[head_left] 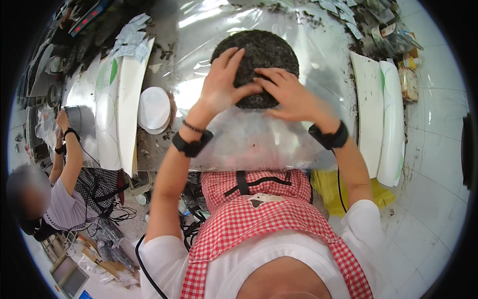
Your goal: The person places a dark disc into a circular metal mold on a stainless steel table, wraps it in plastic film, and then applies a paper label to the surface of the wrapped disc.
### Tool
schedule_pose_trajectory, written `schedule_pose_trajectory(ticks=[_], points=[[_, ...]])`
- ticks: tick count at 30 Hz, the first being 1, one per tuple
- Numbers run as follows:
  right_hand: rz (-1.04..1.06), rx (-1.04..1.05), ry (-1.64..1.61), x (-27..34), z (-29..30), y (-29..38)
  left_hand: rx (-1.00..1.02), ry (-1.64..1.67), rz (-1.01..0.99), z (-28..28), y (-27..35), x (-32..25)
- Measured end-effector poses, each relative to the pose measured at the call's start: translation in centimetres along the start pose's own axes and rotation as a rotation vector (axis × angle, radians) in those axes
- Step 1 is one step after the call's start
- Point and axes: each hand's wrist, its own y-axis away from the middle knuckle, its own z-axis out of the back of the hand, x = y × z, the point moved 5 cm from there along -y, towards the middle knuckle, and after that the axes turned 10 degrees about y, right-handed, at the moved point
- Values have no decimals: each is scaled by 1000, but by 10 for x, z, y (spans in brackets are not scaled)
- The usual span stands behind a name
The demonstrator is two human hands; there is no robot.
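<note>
A dark round cake of what looks like dried seaweed [267, 46] lies flat on clear plastic film [257, 145] over the table. Over its left side is my left hand [224, 80], fingers spread and thumb pointing right across the cake. My right hand [289, 93] is over its lower right part, fingers apart and pointing left. Both hands appear to rest on the cake without grasping it; contact under the palms is hidden. Slight blur softens both hands. Left of them, a small stack of white round sheets [154, 108] sits on the table.
White boards stand at the left [130, 112] and right [369, 108], beside rolls of printed film [391, 123]. Small white packets [132, 39] lie at the upper left, with dark crumbs scattered about. A co-worker [67, 190] handles a clear bag [46, 123] at far left.
</note>
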Motion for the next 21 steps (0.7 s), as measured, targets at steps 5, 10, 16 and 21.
schedule_pose_trajectory(ticks=[5,10,16,21], points=[[-265,137,157,-43,-11,-32,320,-318,5,-30,-29,10],[-303,228,464,-51,-53,-47,388,-574,-3,-60,-43,25],[-232,280,401,-61,-86,-39,456,-454,84,-90,-32,56],[-228,364,250,-75,-101,-45,629,-374,197,-93,-41,65]])
